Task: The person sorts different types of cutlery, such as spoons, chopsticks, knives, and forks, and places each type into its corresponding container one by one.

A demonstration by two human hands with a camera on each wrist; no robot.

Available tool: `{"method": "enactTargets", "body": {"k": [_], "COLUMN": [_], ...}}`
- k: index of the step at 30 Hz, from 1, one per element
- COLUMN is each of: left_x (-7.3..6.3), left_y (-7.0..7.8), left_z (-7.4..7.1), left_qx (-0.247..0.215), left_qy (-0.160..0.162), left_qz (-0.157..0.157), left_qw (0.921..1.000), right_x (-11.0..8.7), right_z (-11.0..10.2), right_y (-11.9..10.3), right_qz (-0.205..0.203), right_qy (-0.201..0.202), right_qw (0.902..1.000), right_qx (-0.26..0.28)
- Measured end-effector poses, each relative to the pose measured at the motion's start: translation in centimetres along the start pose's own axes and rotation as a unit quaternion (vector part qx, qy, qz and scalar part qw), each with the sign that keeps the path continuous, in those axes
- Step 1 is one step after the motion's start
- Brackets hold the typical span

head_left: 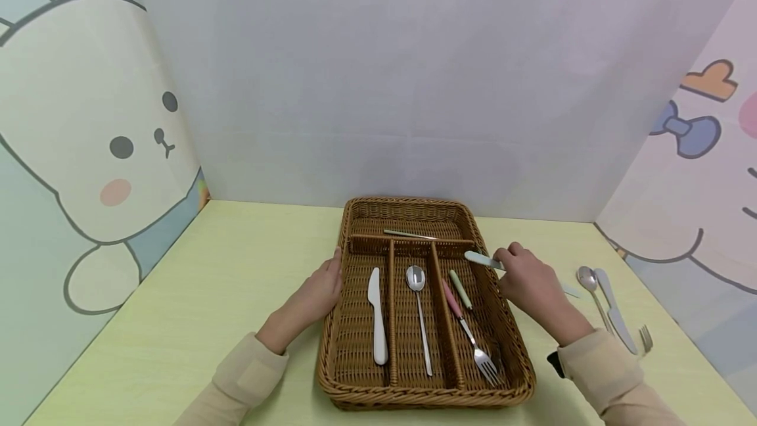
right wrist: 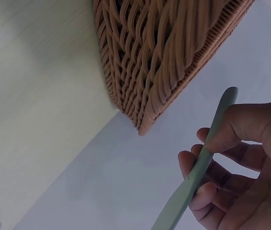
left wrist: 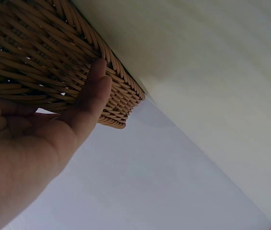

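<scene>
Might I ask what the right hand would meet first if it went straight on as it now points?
Probably the brown wicker basket, on its right rim; height is unclear, so the right hand might pass above.

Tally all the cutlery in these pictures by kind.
Knives: 3 (white knife, held knife, loose knife)
Spoons: 2 (basket spoon, loose spoon)
Forks: 2 (basket fork, loose fork)
Kind unclear: 2 (green handle, back piece)
Total: 9

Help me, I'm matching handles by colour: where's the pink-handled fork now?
In the head view, the pink-handled fork lies in the wicker basket, in its right-hand compartment beside a green handle.
</scene>
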State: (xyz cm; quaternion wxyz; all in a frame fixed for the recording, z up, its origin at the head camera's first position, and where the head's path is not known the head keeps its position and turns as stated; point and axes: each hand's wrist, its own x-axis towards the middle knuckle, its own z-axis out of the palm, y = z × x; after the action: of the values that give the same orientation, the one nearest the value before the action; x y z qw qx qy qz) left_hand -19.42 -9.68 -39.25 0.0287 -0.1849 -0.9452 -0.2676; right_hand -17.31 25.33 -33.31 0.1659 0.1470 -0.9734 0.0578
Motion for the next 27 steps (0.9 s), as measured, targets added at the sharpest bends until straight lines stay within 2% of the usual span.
{"method": "enactTargets", "body": {"k": [9,14,22,27], "left_x": [0.0,-0.1,-0.1,-0.1], "left_y": [-0.1,0.0,0.1,0.2], "left_z": [0.0,-0.1,-0.1,-0.2], "left_qx": [0.001,-0.001,0.001,-0.001], "left_qy": [-0.002,-0.003,-0.003,-0.005], "left_qz": [0.001,0.001,0.0,-0.002], "left_qw": [1.0,1.0,1.0,1.0], "right_x": [0.5,0.6,0.9,0.9], "right_z": [0.0,0.3,0.4,0.3], "right_y": [-1.9,-2.9,-4.9,-6.2], "right_qz": [-0.027,-0.063,-0.143,-0.174], "right_qy": [0.0,0.021,0.078,0.08], "right_qw": [0.9991,0.9968,0.9838,0.9777], "right_qx": [-0.034,-0.044,-0.075,-0.087]}}
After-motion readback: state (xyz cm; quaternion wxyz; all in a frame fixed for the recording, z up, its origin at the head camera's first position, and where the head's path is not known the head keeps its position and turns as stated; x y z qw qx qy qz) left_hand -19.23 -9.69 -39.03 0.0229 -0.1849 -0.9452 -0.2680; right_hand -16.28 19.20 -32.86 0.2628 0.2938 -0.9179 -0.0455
